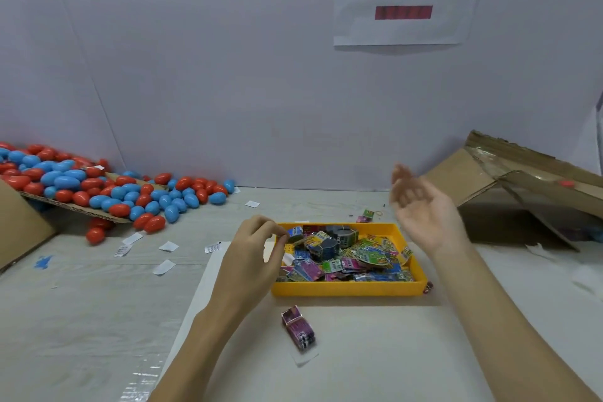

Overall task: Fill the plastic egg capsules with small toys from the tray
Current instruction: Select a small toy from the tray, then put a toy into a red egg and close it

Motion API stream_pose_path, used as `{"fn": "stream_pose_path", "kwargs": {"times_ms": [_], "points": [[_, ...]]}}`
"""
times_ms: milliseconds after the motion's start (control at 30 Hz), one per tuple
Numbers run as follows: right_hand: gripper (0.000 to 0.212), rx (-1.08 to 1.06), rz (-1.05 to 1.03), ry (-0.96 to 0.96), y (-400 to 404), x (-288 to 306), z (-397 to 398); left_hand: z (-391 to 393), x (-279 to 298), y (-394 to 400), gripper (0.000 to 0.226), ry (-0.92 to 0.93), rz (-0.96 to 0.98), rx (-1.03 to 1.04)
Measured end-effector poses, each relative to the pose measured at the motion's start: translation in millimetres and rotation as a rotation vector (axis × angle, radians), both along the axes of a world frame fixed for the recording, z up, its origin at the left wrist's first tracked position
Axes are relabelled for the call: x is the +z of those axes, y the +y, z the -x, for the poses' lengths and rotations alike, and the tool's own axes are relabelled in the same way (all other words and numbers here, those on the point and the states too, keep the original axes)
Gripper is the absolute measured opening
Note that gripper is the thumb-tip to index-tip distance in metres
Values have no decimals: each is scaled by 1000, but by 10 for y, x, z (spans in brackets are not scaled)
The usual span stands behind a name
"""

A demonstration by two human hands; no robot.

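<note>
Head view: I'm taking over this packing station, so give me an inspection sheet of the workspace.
Surface: pale table, white mat under the tray.
Job's things: yellow tray of toy packets; red and blue eggs heaped at left.
Clutter: purple packet on the mat; paper slips.
Grips: left hand pinches a small packet; right hand open, raised.
Cables: nothing seen.
Surroundings: cardboard box at right; wall sign.

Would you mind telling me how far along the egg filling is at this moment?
Done: nothing clearly; whether any of the red and blue eggs heaped at the left are filled cannot be told. In hand: the left hand pinches a small toy packet at the yellow tray's left edge; the right hand is open, holding no egg. Left: the tray remains full, and one purple packet lies in front of it.
</note>
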State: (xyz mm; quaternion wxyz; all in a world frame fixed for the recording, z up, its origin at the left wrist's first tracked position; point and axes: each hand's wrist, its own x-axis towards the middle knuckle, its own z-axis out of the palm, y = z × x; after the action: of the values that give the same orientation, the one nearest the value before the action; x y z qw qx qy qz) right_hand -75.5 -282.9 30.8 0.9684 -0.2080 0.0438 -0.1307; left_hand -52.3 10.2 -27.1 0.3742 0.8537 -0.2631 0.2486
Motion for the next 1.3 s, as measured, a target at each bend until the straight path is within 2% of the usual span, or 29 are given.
{"fn": "stream_pose_path", "kwargs": {"times_ms": [100,200,267,333,433,500,600,733,800,900,967,1100,1200,1300], "points": [[25,147,291,98,511,-229,42,-47,-12,50,6,17,41,102],[28,128,737,146,806,-417,59,-128,-52,116,9,47,115,254],[29,101,895,139,866,-477,53,-233,-88,235,13,108,207,387],[30,85,922,144,858,-480,52,-396,-93,401,20,199,224,543],[28,57,948,154,869,-486,59,-738,-5,717,36,352,-1,761],[28,55,964,149,891,-490,66,-952,68,924,39,417,-209,784],[27,50,992,132,898,-483,80,-1197,53,1178,35,407,-444,759],[27,57,1023,122,903,-491,81,-1299,-44,1276,27,299,-473,671],[27,63,1031,120,900,-497,68,-1258,-42,1201,25,280,-364,651],[27,67,1047,133,899,-510,54,-1042,82,915,16,265,-9,574],[27,72,1064,131,905,-514,53,-809,194,637,20,270,167,461],[25,65,1120,124,913,-507,75,-262,327,13,16,541,555,34],[21,-24,1208,57,918,-508,119,35,267,-301,17,637,671,-143],[31,-118,1346,-54,957,-516,171,159,166,-405,30,694,702,-255]]}}
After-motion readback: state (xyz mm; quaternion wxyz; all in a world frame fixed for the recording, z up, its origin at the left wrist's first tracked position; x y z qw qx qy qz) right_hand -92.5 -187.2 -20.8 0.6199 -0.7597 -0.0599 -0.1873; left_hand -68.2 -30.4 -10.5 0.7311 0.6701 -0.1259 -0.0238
